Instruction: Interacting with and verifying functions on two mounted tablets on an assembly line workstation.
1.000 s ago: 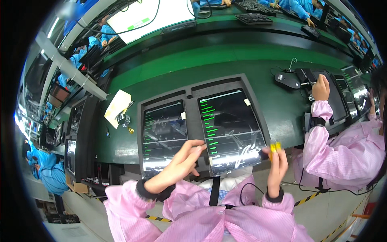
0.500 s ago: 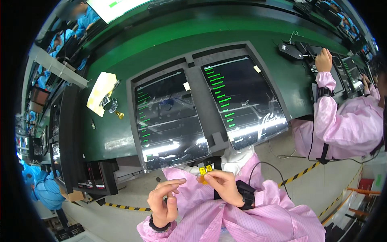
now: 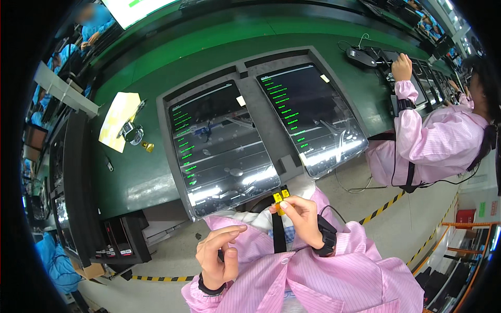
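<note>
Dark green workbench (image 3: 138, 180) stretches across a busy workshop; at its far left a worker in blue clothing (image 3: 96, 25) sits by a screen, and a tall black rack (image 3: 78, 172) stands against the bench's end; next, a creased yellow-and-white sheet of paper (image 3: 111, 128) lies on the green top, with a small clear-and-dark object (image 3: 130, 133) on its edge and a little gold-coloured piece (image 3: 148, 147) just beside.

Towards the middle sits a dark grey foam tray (image 3: 269, 133); its left bay holds a black glass tablet with green text lines (image 3: 224, 151), under clear film; below this, the person's left hand (image 3: 218, 255) hangs in the air, fingers loosely bent, thumb apart, nothing visible in its grasp; rightward, small yellow-and-black tabs (image 3: 280, 197) show near the tray's front edge, pinched between thumb and fingers of the right hand (image 3: 303, 219).

Another black tablet in film (image 3: 313, 115) fills the right bay; beyond it lies a flat black rounded device (image 3: 361, 57), and farthest right a co-worker in striped pink (image 3: 443, 135) raises one bare hand (image 3: 402, 68).
</note>
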A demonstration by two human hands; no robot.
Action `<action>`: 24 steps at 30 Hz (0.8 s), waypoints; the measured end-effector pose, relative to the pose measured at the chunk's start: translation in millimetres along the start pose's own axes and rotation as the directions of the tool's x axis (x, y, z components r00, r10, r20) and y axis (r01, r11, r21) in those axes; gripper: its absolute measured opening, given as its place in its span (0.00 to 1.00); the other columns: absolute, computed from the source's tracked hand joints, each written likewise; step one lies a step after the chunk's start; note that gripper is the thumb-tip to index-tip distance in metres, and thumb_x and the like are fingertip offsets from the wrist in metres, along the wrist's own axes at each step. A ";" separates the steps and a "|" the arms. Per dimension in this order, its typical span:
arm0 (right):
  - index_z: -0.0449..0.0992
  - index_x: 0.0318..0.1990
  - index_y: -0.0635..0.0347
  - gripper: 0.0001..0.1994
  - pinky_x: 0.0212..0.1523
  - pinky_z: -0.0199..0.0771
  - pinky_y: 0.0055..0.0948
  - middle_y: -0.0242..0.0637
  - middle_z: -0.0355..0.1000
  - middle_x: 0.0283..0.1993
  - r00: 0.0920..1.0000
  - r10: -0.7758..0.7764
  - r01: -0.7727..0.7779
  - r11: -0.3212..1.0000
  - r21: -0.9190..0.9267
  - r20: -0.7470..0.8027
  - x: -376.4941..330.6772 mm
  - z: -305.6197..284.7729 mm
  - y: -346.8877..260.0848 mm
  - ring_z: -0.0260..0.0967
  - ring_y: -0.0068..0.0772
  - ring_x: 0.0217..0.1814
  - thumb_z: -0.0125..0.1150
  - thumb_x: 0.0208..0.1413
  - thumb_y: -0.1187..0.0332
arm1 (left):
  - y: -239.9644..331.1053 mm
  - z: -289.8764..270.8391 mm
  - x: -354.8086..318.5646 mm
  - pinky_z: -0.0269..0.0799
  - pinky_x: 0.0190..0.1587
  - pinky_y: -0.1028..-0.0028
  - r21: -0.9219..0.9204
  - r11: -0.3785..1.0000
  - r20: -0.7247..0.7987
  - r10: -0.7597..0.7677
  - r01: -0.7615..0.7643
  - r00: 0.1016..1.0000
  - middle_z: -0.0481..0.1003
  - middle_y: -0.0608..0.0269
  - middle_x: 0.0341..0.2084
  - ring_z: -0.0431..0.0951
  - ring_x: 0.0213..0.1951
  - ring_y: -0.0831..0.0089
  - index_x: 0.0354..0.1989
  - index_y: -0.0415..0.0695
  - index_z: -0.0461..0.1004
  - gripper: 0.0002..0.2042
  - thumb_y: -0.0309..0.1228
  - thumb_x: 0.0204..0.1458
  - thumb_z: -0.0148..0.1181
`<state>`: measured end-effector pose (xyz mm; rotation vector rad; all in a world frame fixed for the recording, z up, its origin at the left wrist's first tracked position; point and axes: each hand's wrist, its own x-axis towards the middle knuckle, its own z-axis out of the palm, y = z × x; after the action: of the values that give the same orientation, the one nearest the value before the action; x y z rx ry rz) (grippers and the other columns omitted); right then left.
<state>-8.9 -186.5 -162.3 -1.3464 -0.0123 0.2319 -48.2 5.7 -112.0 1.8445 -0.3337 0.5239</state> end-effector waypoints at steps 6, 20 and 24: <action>0.73 0.36 0.72 0.09 0.43 0.72 0.29 0.44 0.75 0.34 1.000 -0.011 0.011 1.000 0.004 0.012 -2.2 5.1 2.9 0.74 0.31 0.38 0.49 0.59 0.73 | -3.7 0.0 -4.1 0.66 0.20 0.82 -0.009 1.000 0.000 0.013 -0.013 1.000 0.77 0.49 0.33 0.64 0.13 0.82 0.38 0.34 0.69 0.10 0.28 0.53 0.51; 0.73 0.39 0.72 0.08 0.44 0.72 0.23 0.41 0.74 0.37 0.999 0.033 -0.033 0.999 0.002 -0.031 10.1 5.0 8.1 0.72 0.25 0.39 0.51 0.58 0.74 | -12.2 46.4 44.7 0.63 0.54 0.60 0.499 0.859 0.273 -0.028 -0.116 0.962 0.73 0.54 0.47 0.70 0.52 0.58 0.45 0.38 0.73 0.18 0.22 0.41 0.59; 0.73 0.40 0.72 0.09 0.43 0.72 0.22 0.39 0.74 0.36 0.996 0.068 -0.071 0.996 0.050 0.066 15.8 -8.7 -1.8 0.72 0.25 0.38 0.51 0.59 0.73 | -20.1 52.9 47.6 0.62 0.56 0.59 0.494 0.855 0.305 -0.001 -0.158 0.952 0.72 0.54 0.47 0.70 0.53 0.60 0.44 0.38 0.74 0.18 0.22 0.40 0.61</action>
<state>8.1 -192.5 -164.5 -1.2882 -0.0132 0.3319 12.3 -36.3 -118.5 2.4522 -0.5095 0.4152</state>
